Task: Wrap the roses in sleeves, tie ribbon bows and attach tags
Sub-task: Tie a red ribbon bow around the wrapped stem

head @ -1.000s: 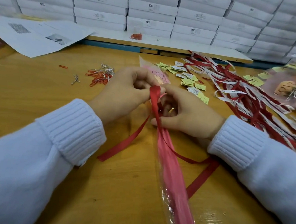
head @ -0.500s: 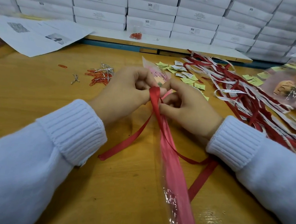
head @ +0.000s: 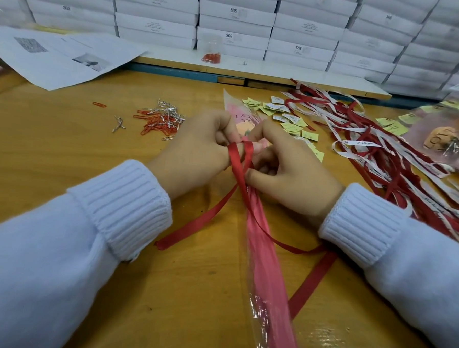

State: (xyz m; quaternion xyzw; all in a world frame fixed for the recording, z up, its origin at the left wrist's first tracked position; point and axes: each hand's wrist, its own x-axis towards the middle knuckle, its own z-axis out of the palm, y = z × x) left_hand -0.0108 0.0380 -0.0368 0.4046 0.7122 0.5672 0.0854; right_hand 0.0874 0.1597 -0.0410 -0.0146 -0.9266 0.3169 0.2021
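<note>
A rose in a clear and pink sleeve (head: 265, 255) lies lengthwise on the wooden table (head: 65, 144), its printed top half hidden behind my hands. A red ribbon (head: 239, 161) forms two loops at the sleeve's neck. My left hand (head: 197, 156) pinches the left loop and my right hand (head: 290, 166) pinches the right loop, fingers curled. The ribbon's tails trail to the left and to the right under my right wrist. Yellow-green tags (head: 289, 121) lie scattered just beyond my hands.
A heap of red and white ribbons (head: 383, 155) covers the right side. Red and silver paper clips (head: 159, 119) lie at left. Printed sheets (head: 56, 55) sit far left. Stacked white boxes (head: 236, 17) line the back. Wrapped roses (head: 445, 137) rest at far right.
The single upright ribbon loop has become two loops side by side. My right hand's fingers have moved up to the loops next to my left hand's.
</note>
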